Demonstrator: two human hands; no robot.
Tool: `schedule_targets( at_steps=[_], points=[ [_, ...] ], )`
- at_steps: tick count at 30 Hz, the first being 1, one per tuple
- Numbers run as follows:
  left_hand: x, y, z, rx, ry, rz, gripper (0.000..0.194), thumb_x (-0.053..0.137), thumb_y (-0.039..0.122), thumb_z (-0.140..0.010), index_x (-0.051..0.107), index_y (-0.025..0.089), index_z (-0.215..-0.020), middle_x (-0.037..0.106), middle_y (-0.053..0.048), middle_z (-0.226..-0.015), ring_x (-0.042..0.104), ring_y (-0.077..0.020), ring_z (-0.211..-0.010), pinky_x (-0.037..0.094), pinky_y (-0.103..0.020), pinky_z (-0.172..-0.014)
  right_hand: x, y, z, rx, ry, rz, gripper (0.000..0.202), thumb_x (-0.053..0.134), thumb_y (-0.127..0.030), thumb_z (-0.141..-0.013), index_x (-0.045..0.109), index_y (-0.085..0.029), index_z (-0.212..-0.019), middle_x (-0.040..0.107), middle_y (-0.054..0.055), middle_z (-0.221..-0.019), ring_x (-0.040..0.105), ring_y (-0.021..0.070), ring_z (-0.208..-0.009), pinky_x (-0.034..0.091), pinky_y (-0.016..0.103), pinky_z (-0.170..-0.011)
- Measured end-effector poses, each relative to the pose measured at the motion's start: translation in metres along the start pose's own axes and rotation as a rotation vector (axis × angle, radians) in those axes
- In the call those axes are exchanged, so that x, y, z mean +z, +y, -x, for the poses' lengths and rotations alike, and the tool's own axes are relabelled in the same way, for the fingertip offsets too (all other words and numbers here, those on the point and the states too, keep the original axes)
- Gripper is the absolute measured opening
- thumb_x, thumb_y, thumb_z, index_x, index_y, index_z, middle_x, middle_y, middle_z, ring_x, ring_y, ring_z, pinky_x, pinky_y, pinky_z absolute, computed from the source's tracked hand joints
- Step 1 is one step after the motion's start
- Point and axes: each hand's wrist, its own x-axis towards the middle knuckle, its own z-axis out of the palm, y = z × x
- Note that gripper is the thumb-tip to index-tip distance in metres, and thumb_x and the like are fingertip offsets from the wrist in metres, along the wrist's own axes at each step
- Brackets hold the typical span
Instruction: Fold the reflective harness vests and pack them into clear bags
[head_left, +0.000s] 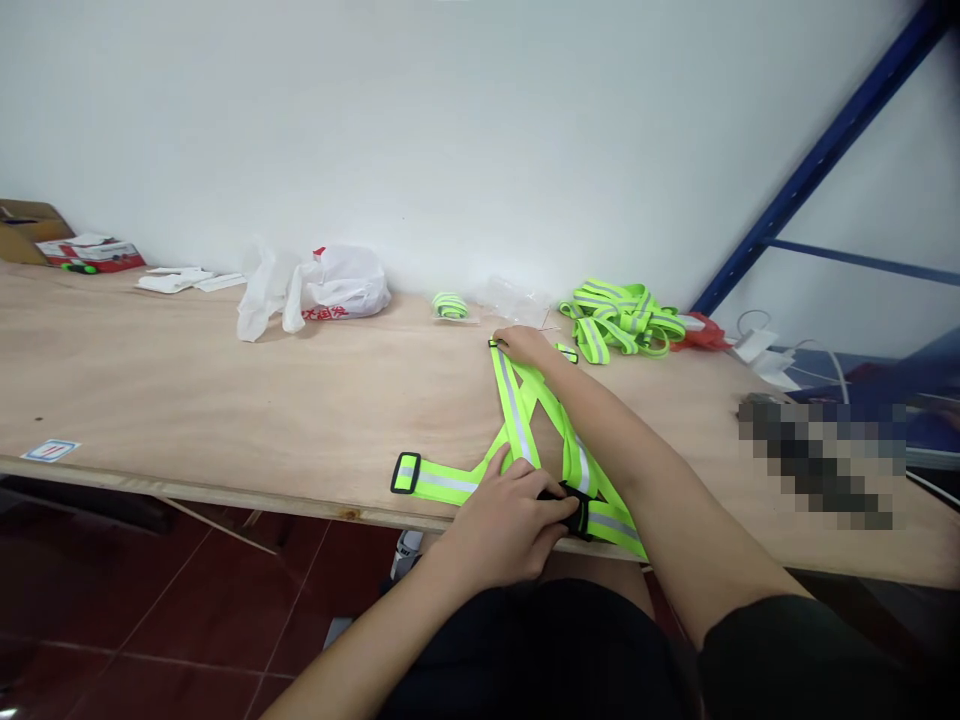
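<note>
A neon yellow reflective strap vest point(517, 420) lies flat on the plywood table point(225, 400) near its front edge. My left hand point(502, 520) presses on its near end, fingers over a black buckle point(574, 505). My right hand point(525, 345) reaches across the table and holds the vest's far end down. A black slider point(406, 472) sits at the free end of the waist strap on the left.
A heap of similar yellow straps point(622, 318) and a small rolled strap point(450, 306) lie by the wall. White plastic bags point(315, 288), clear wrapping point(514, 298), a cardboard box point(30, 228) and white cables point(765, 350) are also on the table. A blue rack frame point(825, 150) stands at right.
</note>
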Motion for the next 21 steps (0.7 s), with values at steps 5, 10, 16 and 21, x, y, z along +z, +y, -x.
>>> schedule_targets(
  at_steps=[5,10,16,21],
  points=[
    [0.001,0.000,0.000,-0.007,0.034,0.025,0.029,0.055,0.025,-0.096,0.069,0.027,-0.121,0.069,-0.005,-0.114,0.057,-0.0236,-0.107,0.023,-0.056,-0.117,-0.034,0.002,0.021,0.038,0.013,-0.047,0.037,0.048,-0.025,-0.096,0.062,-0.021,-0.130,0.064,0.010,-0.135,0.059,0.0295,-0.121,0.045,0.036,-0.097],
    [0.005,0.001,0.001,0.020,0.044,-0.002,0.029,0.053,0.025,-0.097,0.068,0.026,-0.121,0.069,-0.005,-0.117,0.058,-0.0240,-0.109,0.022,-0.059,-0.118,-0.094,-0.013,0.123,-0.012,0.110,-0.177,0.043,0.050,-0.036,-0.098,0.058,-0.021,-0.137,0.060,0.008,-0.141,0.056,0.0299,-0.126,0.042,0.040,-0.105],
    [-0.013,0.008,0.012,0.081,0.119,-0.197,0.039,0.054,0.025,-0.097,0.056,0.026,-0.137,0.057,-0.010,-0.139,0.048,-0.0272,-0.132,0.013,-0.064,-0.119,-0.104,0.001,0.315,0.149,0.128,-0.201,0.049,0.053,-0.060,-0.090,0.064,-0.033,-0.129,0.068,0.006,-0.129,0.061,0.0356,-0.119,0.045,0.049,-0.103],
    [-0.071,-0.016,0.051,-0.074,0.145,-0.144,0.045,0.052,0.041,-0.098,0.053,0.030,-0.142,0.055,-0.008,-0.143,0.049,-0.0267,-0.134,0.011,-0.060,-0.122,-0.062,0.023,0.409,0.404,0.159,-0.349,0.057,0.067,-0.068,-0.074,0.067,-0.037,-0.121,0.068,0.008,-0.127,0.062,0.0400,-0.118,0.049,0.055,-0.100]
  ],
)
